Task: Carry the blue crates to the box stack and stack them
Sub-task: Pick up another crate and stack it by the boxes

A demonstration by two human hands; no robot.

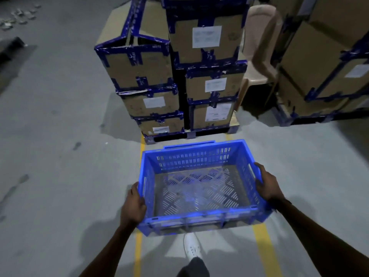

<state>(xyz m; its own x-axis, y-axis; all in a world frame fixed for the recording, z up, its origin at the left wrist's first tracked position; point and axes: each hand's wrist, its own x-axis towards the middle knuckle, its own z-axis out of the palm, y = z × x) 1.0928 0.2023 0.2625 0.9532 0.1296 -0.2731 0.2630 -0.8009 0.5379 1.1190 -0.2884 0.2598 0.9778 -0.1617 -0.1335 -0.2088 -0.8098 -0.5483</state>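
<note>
While both arms reach forward, left hand (134, 204) and right hand (266, 185) fingers clamped on blue crate (199, 188) sides.

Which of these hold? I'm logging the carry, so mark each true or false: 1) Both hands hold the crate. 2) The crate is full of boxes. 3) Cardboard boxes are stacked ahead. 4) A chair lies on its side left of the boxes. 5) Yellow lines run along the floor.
1) True. The left hand and right hand grip opposite sides of the crate.
2) False. The crate is empty; its slotted bottom shows.
3) True. Taped boxes stand stacked just beyond the crate.
4) False. The chair stands upright, right of that stack.
5) True. Yellow lines run along the floor under the crate.
</note>
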